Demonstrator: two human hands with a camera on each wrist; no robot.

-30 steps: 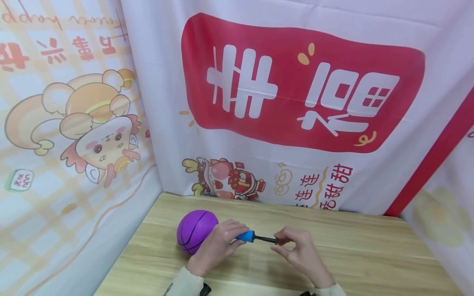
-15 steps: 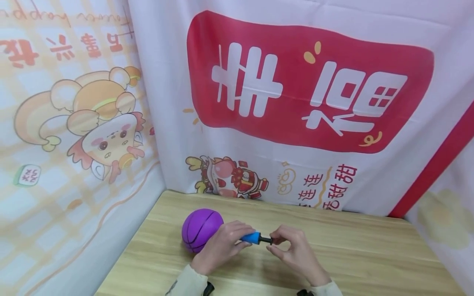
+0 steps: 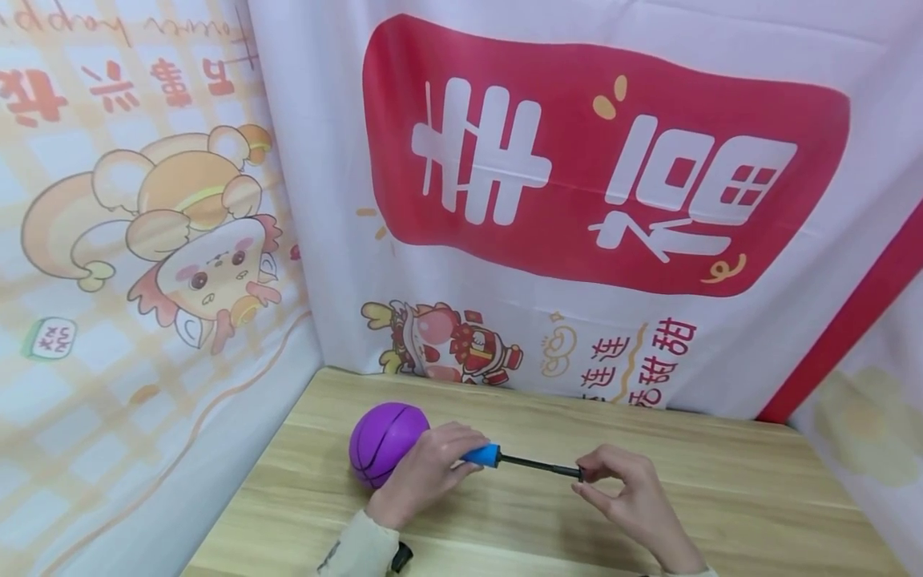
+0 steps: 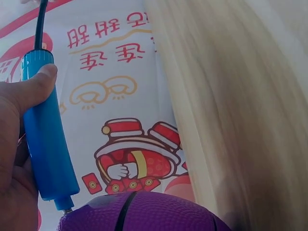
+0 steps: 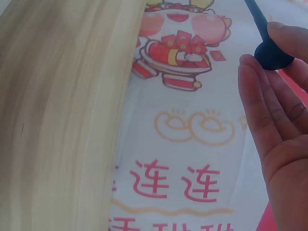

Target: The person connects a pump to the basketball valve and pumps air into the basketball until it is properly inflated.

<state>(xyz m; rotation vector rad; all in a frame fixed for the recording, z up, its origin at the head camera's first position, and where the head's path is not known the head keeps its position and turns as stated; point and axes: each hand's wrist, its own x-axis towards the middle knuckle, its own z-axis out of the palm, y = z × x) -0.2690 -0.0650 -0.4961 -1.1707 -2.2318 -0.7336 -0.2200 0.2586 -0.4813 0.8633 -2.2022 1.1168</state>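
A purple ball (image 3: 385, 441) with black lines, like a small basketball, sits on the table at left. My left hand (image 3: 436, 465) grips the blue barrel of a hand pump (image 4: 48, 139) right beside it. In the left wrist view the pump's nozzle end meets the ball through a short metal needle. My right hand (image 3: 630, 489) pinches the black round knob (image 5: 273, 55) at the end of the pump rod, between thumb and fingers. The black rod (image 3: 537, 463) stands far out of the barrel, pointing right. Part of the barrel is hidden behind my left fingers in the head view.
The wooden table (image 3: 721, 497) reaches back to a white printed cloth (image 3: 324, 240) with a red panel. Another patterned cloth (image 3: 108, 304) hangs along the left side. A black strap piece (image 3: 401, 556) shows at my left wrist.
The right hand first pushed the rod toward the barrel, then drew it back out to the right, farther than before. My left hand still grips the pump by the ball.
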